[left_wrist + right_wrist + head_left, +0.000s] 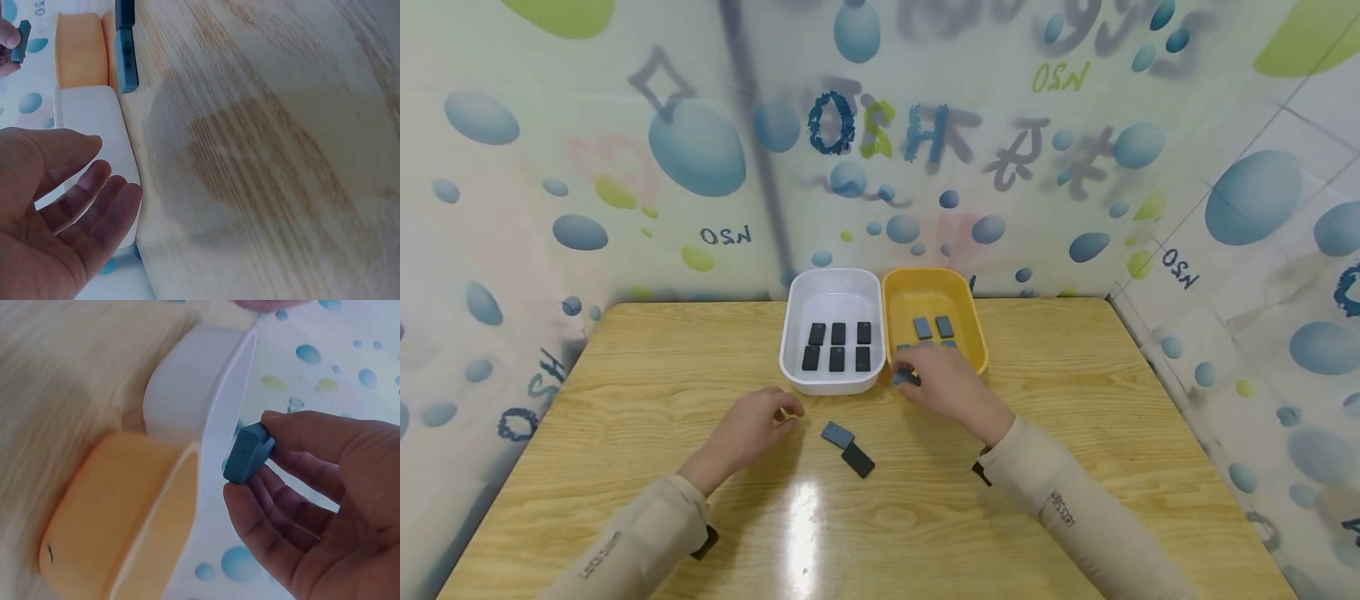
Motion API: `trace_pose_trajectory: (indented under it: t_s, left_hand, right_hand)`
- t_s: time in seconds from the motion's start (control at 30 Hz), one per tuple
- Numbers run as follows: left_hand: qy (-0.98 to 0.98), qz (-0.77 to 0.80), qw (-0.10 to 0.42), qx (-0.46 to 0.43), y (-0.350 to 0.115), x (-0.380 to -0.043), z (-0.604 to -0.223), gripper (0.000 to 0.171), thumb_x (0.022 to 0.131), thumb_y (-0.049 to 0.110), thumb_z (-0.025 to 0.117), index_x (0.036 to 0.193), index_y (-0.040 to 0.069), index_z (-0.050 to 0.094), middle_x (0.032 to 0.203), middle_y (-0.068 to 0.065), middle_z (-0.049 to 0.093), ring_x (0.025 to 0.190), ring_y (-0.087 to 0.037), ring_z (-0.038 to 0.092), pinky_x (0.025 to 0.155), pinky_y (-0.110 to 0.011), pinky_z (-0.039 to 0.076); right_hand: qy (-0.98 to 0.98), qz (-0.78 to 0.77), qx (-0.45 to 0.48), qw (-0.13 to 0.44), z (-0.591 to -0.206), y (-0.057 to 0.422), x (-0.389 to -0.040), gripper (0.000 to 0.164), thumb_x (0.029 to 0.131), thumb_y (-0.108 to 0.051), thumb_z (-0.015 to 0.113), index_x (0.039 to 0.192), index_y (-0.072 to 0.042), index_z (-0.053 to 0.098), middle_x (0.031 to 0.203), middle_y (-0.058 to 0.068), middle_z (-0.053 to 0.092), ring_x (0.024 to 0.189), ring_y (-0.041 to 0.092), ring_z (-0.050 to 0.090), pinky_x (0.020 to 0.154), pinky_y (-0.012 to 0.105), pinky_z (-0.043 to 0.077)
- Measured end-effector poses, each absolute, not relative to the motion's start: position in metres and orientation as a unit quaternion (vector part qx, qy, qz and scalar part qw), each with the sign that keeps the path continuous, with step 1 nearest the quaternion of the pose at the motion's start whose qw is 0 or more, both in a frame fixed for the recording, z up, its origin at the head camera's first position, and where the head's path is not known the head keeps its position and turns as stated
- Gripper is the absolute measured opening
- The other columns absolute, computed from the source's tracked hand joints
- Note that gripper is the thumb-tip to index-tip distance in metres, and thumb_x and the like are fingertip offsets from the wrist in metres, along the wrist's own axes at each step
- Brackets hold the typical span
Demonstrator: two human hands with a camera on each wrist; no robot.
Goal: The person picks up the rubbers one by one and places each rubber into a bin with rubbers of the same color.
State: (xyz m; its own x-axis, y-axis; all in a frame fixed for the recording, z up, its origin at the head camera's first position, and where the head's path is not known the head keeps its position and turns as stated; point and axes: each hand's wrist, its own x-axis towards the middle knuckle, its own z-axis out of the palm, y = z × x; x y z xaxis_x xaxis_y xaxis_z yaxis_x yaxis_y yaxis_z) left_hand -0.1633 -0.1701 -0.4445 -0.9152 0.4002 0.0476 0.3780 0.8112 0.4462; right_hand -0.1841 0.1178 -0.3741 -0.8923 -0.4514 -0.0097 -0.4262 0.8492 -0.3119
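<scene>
My right hand (pixel 943 379) pinches a small blue-grey rectangular block (pixel 249 453) between thumb and fingers, over the front edge of the yellow bin (pixel 980 350). More blue-grey blocks (pixel 943 326) lie inside that bin, some partly hidden by the hand. To its left stands a white bin (pixel 832 387) with several black blocks (pixel 837 359) in two rows. My left hand (pixel 752 429) holds nothing; its fingers are loosely curled above the table, in front of the white bin. Right of it, a blue-grey block (pixel 837 435) and a black block (pixel 858 460) lie touching on the table.
Both bins stand side by side at the back edge of the wooden table (pixel 685 350), against a curtain (pixel 700 250) printed with bubbles. Another patterned wall (pixel 1247 333) borders the table's right side.
</scene>
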Motion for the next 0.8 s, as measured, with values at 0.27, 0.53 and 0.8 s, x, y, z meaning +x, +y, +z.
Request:
trace_pose_trajectory:
  t_s: [0.27, 0.53, 0.8]
  left_hand:
    - [0.951, 0.238, 0.042, 0.192, -0.168, -0.16, -0.446, 0.011, 0.084, 0.009, 0.07, 0.095, 0.012, 0.072, 0.094, 0.0, 0.071, 0.082, -0.015, 0.066, 0.074, -0.032, 0.057]
    - [0.948, 0.248, 0.04, 0.196, -0.163, -0.161, -0.446, 0.012, 0.085, 0.01, 0.07, 0.096, 0.012, 0.073, 0.095, -0.001, 0.071, 0.081, -0.014, 0.067, 0.073, -0.032, 0.057]
    - [0.946, 0.252, 0.031, 0.203, -0.161, -0.161, -0.447, 0.013, 0.084, 0.01, 0.071, 0.096, 0.012, 0.073, 0.095, -0.002, 0.071, 0.08, -0.014, 0.066, 0.072, -0.031, 0.057]
  right_hand:
    - [0.967, -0.165, -0.187, 0.06, -0.365, 0.133, -0.204, 0.023, 0.089, -0.021, 0.071, 0.109, -0.011, 0.069, 0.103, 0.003, 0.069, 0.095, 0.019, 0.061, 0.085, 0.035, 0.054]
    - [0.966, -0.186, -0.168, 0.071, -0.363, 0.131, -0.227, 0.024, 0.09, -0.022, 0.07, 0.111, -0.011, 0.069, 0.106, 0.004, 0.068, 0.098, 0.02, 0.061, 0.088, 0.037, 0.053]
    - [0.968, -0.198, -0.129, 0.083, -0.367, 0.128, -0.257, 0.022, 0.09, -0.023, 0.07, 0.109, -0.012, 0.067, 0.101, 0.005, 0.067, 0.087, 0.019, 0.061, 0.079, 0.034, 0.053]
